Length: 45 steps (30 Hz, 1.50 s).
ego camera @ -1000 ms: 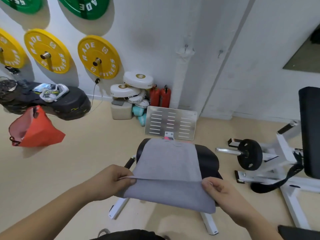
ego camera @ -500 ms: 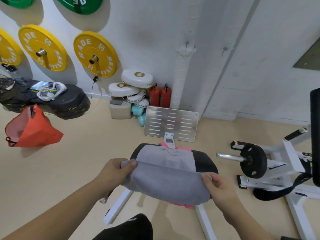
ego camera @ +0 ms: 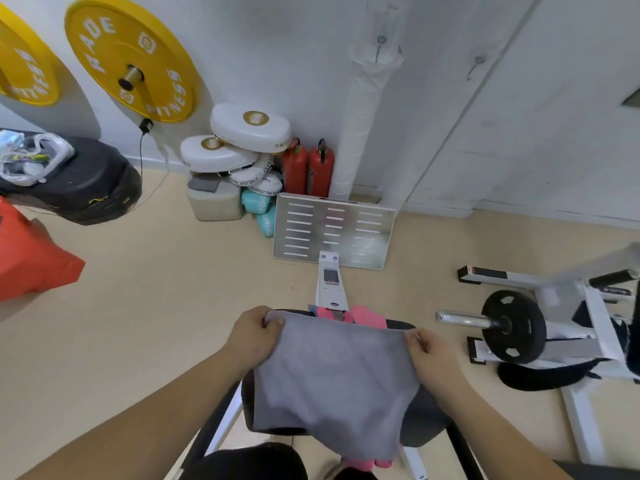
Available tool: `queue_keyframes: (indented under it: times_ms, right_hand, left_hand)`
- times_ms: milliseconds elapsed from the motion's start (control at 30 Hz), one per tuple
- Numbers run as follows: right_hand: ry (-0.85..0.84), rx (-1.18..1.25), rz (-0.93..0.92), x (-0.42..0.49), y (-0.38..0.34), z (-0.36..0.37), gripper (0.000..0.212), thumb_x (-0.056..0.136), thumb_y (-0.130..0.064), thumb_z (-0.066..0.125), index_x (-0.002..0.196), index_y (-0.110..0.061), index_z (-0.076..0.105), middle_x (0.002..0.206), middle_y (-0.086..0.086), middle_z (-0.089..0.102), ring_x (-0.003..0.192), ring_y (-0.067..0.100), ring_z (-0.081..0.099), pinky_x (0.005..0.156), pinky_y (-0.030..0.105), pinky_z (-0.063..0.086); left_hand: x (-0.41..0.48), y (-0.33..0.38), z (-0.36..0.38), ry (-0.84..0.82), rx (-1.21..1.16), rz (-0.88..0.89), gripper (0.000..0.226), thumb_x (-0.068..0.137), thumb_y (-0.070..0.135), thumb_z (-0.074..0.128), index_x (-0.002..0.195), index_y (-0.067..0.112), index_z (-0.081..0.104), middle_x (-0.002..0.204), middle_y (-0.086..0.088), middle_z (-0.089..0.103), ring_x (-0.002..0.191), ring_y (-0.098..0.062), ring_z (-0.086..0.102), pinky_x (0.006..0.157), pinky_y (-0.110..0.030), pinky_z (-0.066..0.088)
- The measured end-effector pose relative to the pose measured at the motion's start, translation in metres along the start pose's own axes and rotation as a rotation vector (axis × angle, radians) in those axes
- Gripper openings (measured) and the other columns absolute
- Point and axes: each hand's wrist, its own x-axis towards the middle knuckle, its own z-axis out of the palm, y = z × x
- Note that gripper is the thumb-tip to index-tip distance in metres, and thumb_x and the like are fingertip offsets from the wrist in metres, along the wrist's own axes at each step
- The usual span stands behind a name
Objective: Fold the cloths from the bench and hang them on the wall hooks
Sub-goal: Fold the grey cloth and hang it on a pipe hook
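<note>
- Cloth first: the grey cloth hangs from its far edge, which I hold stretched crosswise above the desk; the rest droops toward me and covers most of the black pad.
- Left hand pinches the far-left corner, fingers curled over the edge and closed on the fabric. Right hand does the same at the far-right corner — thumb on top, the other fingers hidden beneath, so I judge rather than see a full pinch there.
- Long axis of the held edge runs left to right between my two hands, with a slight sag in the middle. The cloth seems already doubled, and its free lower edge points back at my body, lower on the right side than on the left.
- Pink cloth lies on the desk beyond the grey one, peeking out past the held edge; another bit of pink shows under the grey's lowest corner.
- Wall hooks sit high on the wall straight ahead, well apart from the cloth — one by the wrapped pipe, a second further right. Neither hand is clearly nearer the first; the right is nearer the second.
- Next, I judge, the two corners must come together for another fold, or the edge must rise up and forward to a hook.
</note>
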Motion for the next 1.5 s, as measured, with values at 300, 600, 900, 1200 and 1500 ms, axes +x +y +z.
queue_keyframes:
  times_ms: [300, 600, 900, 1200, 1500]
  right_hand:
    - [-0.217, -0.271, 0.112, 0.092, 0.028, 0.041, 0.021, 0.095, -0.015, 0.054, 0.089, 0.001, 0.066, 0.084, 0.018, 0.069, 0.068, 0.017, 0.051, 0.06, 0.029, 0.041]
    - [-0.509, -0.509, 0.132, 0.146, 0.043, 0.046, 0.026, 0.092, -0.023, 0.062, 0.115, -0.015, 0.07, 0.115, 0.001, 0.069, 0.103, 0.018, 0.064, 0.087, 0.027, 0.047]
    - [-0.641, -0.676, 0.039, 0.159, 0.034, 0.031, 0.041, 0.073, -0.045, 0.077, 0.11, -0.03, 0.071, 0.108, -0.011, 0.064, 0.098, 0.01, 0.062, 0.085, 0.029, 0.053]
    - [-0.45, -0.581, -0.062, 0.113, 0.013, -0.01, 0.014, 0.08, -0.038, 0.071, 0.077, -0.024, 0.068, 0.08, -0.004, 0.069, 0.074, 0.012, 0.061, 0.067, 0.032, 0.048]
    - [-0.429, -0.736, -0.366, 0.023, -0.025, -0.048, 0.016, 0.099, -0.036, 0.047, 0.096, -0.025, 0.059, 0.092, -0.009, 0.065, 0.087, 0.013, 0.06, 0.075, 0.031, 0.052]
  left_hand:
    - [0.083, -0.011, 0.019, -0.145, 0.4, -0.187, 0.014, 0.096, 0.029, 0.053, 0.095, 0.021, 0.064, 0.095, 0.003, 0.066, 0.091, -0.021, 0.062, 0.071, -0.028, 0.046]
    - [0.106, -0.017, 0.046, -0.276, 0.542, -0.275, 0.055, 0.091, 0.021, 0.054, 0.145, 0.027, 0.048, 0.141, 0.002, 0.058, 0.126, -0.022, 0.057, 0.104, -0.034, 0.049]
    - [0.119, -0.004, 0.052, -0.465, 0.717, -0.207, 0.049, 0.078, 0.008, 0.054, 0.122, 0.027, 0.064, 0.116, 0.0, 0.067, 0.11, -0.022, 0.061, 0.087, -0.031, 0.054]
    - [0.067, 0.032, 0.002, -0.283, 0.025, -0.107, 0.019, 0.079, 0.018, 0.084, 0.087, 0.006, 0.07, 0.074, 0.007, 0.064, 0.066, -0.006, 0.056, 0.06, -0.016, 0.045]
    - [-0.005, 0.076, -0.05, -0.299, -0.036, 0.055, 0.042, 0.083, 0.036, 0.083, 0.073, 0.001, 0.063, 0.062, 0.0, 0.052, 0.059, -0.011, 0.046, 0.056, -0.022, 0.034]
